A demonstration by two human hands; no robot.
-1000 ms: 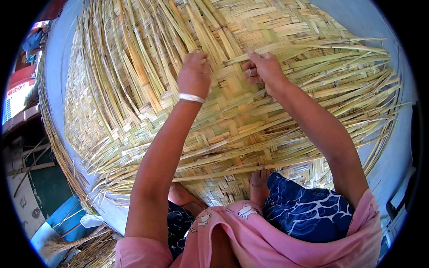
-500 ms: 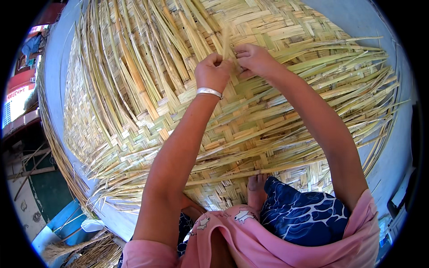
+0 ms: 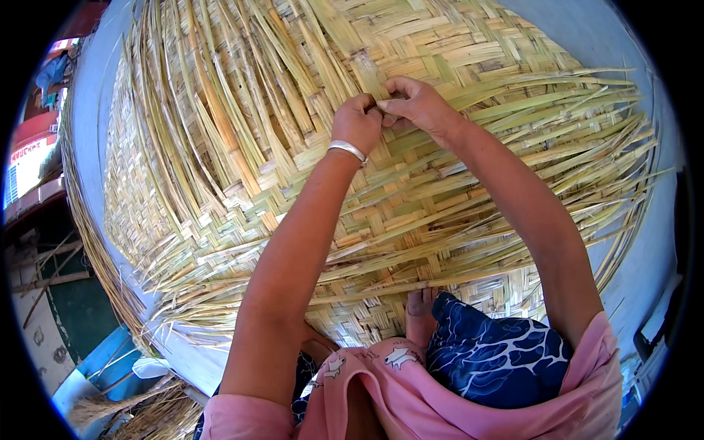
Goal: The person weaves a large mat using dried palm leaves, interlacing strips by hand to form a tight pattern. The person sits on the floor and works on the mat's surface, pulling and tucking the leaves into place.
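A large mat of woven flat cane strips (image 3: 477, 33) spreads before me, pale yellow and green. Over its middle my left hand (image 3: 357, 122), a silver bracelet at the wrist, is closed with thumb and fingers pinched together. My right hand (image 3: 424, 110) meets it from the right, thumb and forefinger pinching at the same spot. Both seem to grip a cane strip at the weave, mostly covered by the fingers. Loose strip ends (image 3: 227, 125) run away to the far left. More unwoven strips (image 3: 543, 154) fan out to the right beneath my right forearm.
My bare foot (image 3: 421, 312) rests on the mat's near edge. Long thin canes (image 3: 92, 246) curve along the left side of the grey-blue floor (image 3: 645, 242). At the lower left lie a bundle of dry stalks (image 3: 158, 414) and a blue object (image 3: 110, 356).
The raised, blurred strip above my hands no longer stands up there. My left hand has shifted slightly right, and the right hand's fingers have closed in against it.
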